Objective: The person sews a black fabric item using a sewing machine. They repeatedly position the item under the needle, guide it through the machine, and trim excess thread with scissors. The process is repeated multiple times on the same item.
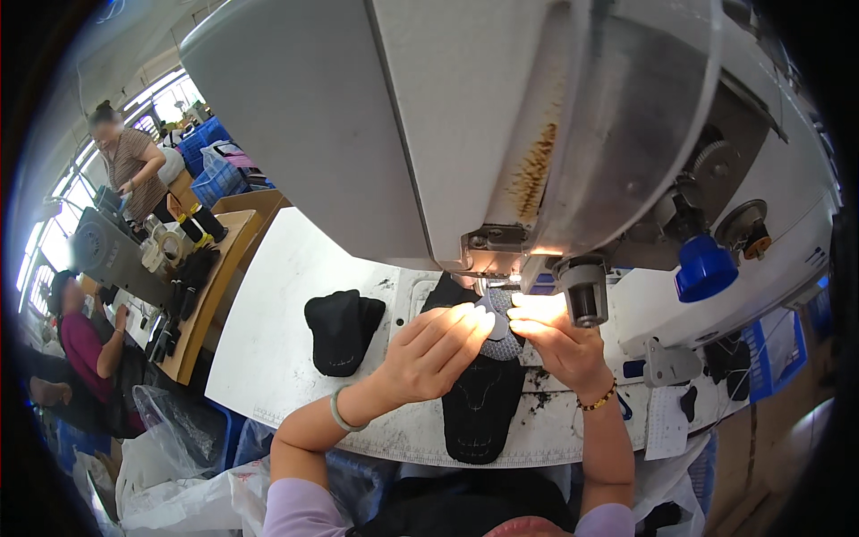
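My left hand [429,353] and my right hand [555,340] meet under the head of a large white sewing machine [429,116], both pinching a black fabric piece with a grey patterned patch [503,345] near the needle. The black fabric piece [483,403] hangs down toward me over the table's front edge. The fingertips are brightly lit by the machine's lamp. My left wrist wears a pale green bangle, my right a beaded bracelet.
A stack of black fabric pieces [343,329] lies on the white table [268,304] left of my hands. A blue knob [705,267] juts from the machine at right. Two people [134,170] work at another sewing station [107,251] far left. Plastic bags [170,447] lie on the floor.
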Demonstrator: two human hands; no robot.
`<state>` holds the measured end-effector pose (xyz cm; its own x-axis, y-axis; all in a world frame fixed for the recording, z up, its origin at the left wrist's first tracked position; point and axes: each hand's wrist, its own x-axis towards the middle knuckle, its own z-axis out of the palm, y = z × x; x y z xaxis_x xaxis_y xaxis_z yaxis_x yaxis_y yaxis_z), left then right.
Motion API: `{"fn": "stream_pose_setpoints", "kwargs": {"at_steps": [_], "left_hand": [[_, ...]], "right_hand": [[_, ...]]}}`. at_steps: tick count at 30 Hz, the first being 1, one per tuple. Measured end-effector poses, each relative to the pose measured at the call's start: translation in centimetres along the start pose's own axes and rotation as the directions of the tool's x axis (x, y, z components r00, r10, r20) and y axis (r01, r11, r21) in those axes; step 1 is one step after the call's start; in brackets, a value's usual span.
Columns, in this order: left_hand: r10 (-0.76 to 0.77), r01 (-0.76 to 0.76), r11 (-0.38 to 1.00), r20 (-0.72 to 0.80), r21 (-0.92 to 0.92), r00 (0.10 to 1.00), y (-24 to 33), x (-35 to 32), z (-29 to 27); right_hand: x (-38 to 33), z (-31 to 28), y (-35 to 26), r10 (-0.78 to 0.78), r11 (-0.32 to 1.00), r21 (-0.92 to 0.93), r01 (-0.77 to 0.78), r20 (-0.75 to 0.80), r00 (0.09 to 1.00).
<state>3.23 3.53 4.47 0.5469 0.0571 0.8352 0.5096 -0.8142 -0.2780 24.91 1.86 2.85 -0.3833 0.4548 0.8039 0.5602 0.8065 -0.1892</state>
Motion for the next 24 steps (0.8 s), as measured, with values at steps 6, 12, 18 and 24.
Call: {"fn": "stream_pose_setpoints", "kwargs": {"at_steps": [6, 12, 18, 24], "left_hand": [[-0.027, 0.027, 0.999, 0.0, -0.025, 1.0, -0.4, 0.1, 0.4], [-0.053, 0.056, 0.994, 0.039, -0.095, 0.998, -1.5, -0.3, 0.6], [-0.08, 0.09, 0.969, 0.05, -0.23, 0.996, -2.9, -0.8, 0.8], [-0.187, 0.175, 0.906, 0.005, -0.386, 0.982, -3.6, -1.5, 1.9]], "right_hand": [[-0.8, 0.6, 0.7, 0.054, 0.999, 0.004, -0.054, -0.032, 0.998], [0.4, 0.9, 0.0, -0.022, 0.995, -0.1, 0.013, -0.087, 0.996], [1.2, 1.8, -2.8, -0.04, 0.957, -0.288, 0.014, -0.083, 0.996], [1.3, 2.6, -3.4, 0.028, 0.95, -0.305, -0.068, -0.133, 0.991]]}}
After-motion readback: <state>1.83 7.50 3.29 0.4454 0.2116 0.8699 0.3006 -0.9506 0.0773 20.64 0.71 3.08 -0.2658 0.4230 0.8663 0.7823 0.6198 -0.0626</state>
